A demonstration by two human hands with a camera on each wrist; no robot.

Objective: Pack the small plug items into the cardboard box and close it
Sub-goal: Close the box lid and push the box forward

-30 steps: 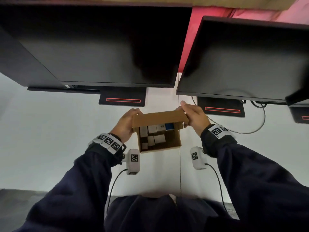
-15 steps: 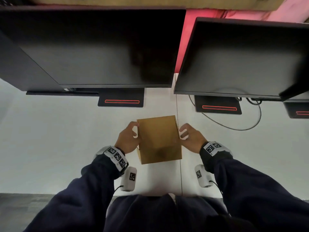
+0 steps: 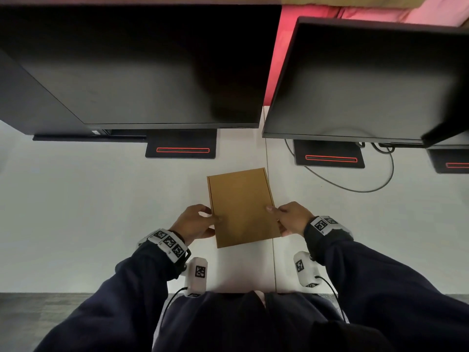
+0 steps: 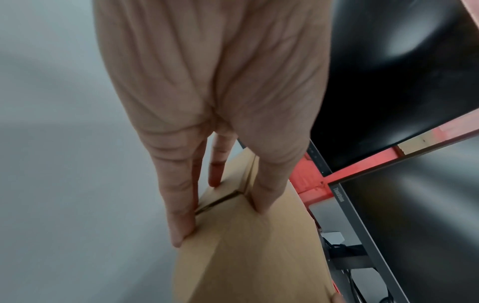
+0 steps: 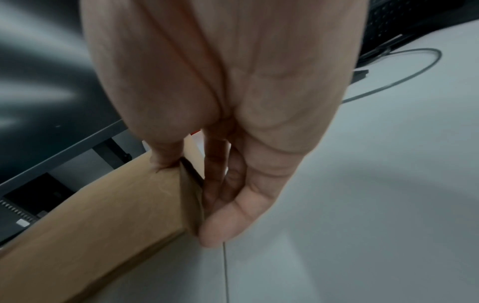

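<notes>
Monitors [image 3: 142, 64] close behind cardboard box [image 3: 242, 207]

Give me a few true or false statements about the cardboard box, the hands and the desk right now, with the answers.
1. The cardboard box has its lid down. True.
2. Only the left hand touches the box. False: the right hand holds the opposite side too.
3. Plug items are visible inside the box. False: the lid hides the inside.
4. A cable lies on the desk to the right of the box. True.
</notes>
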